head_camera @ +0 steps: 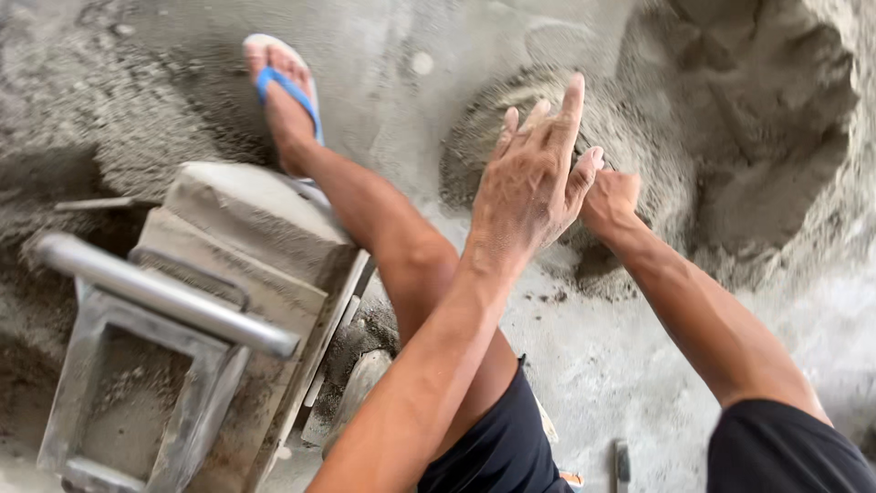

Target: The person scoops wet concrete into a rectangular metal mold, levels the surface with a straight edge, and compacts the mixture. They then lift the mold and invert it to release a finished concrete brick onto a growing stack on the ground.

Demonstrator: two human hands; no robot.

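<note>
The left hand [534,178] was spread open, holding nothing, above the sand pile [730,137]; behind it the right hand [610,201] seemed curled, grip unclear. A metal mould [182,329] stood beside the sandalled foot [285,91]

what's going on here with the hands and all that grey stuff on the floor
A person sits over a concrete floor strewn with grey sand. The left hand is raised with fingers spread, holding nothing. The right hand sits just behind it, curled, and whether it holds anything cannot be told. Beyond them lies a sand pile. At the left stands a metal block mould with a bar handle, by the leg in a blue sandal.
</note>
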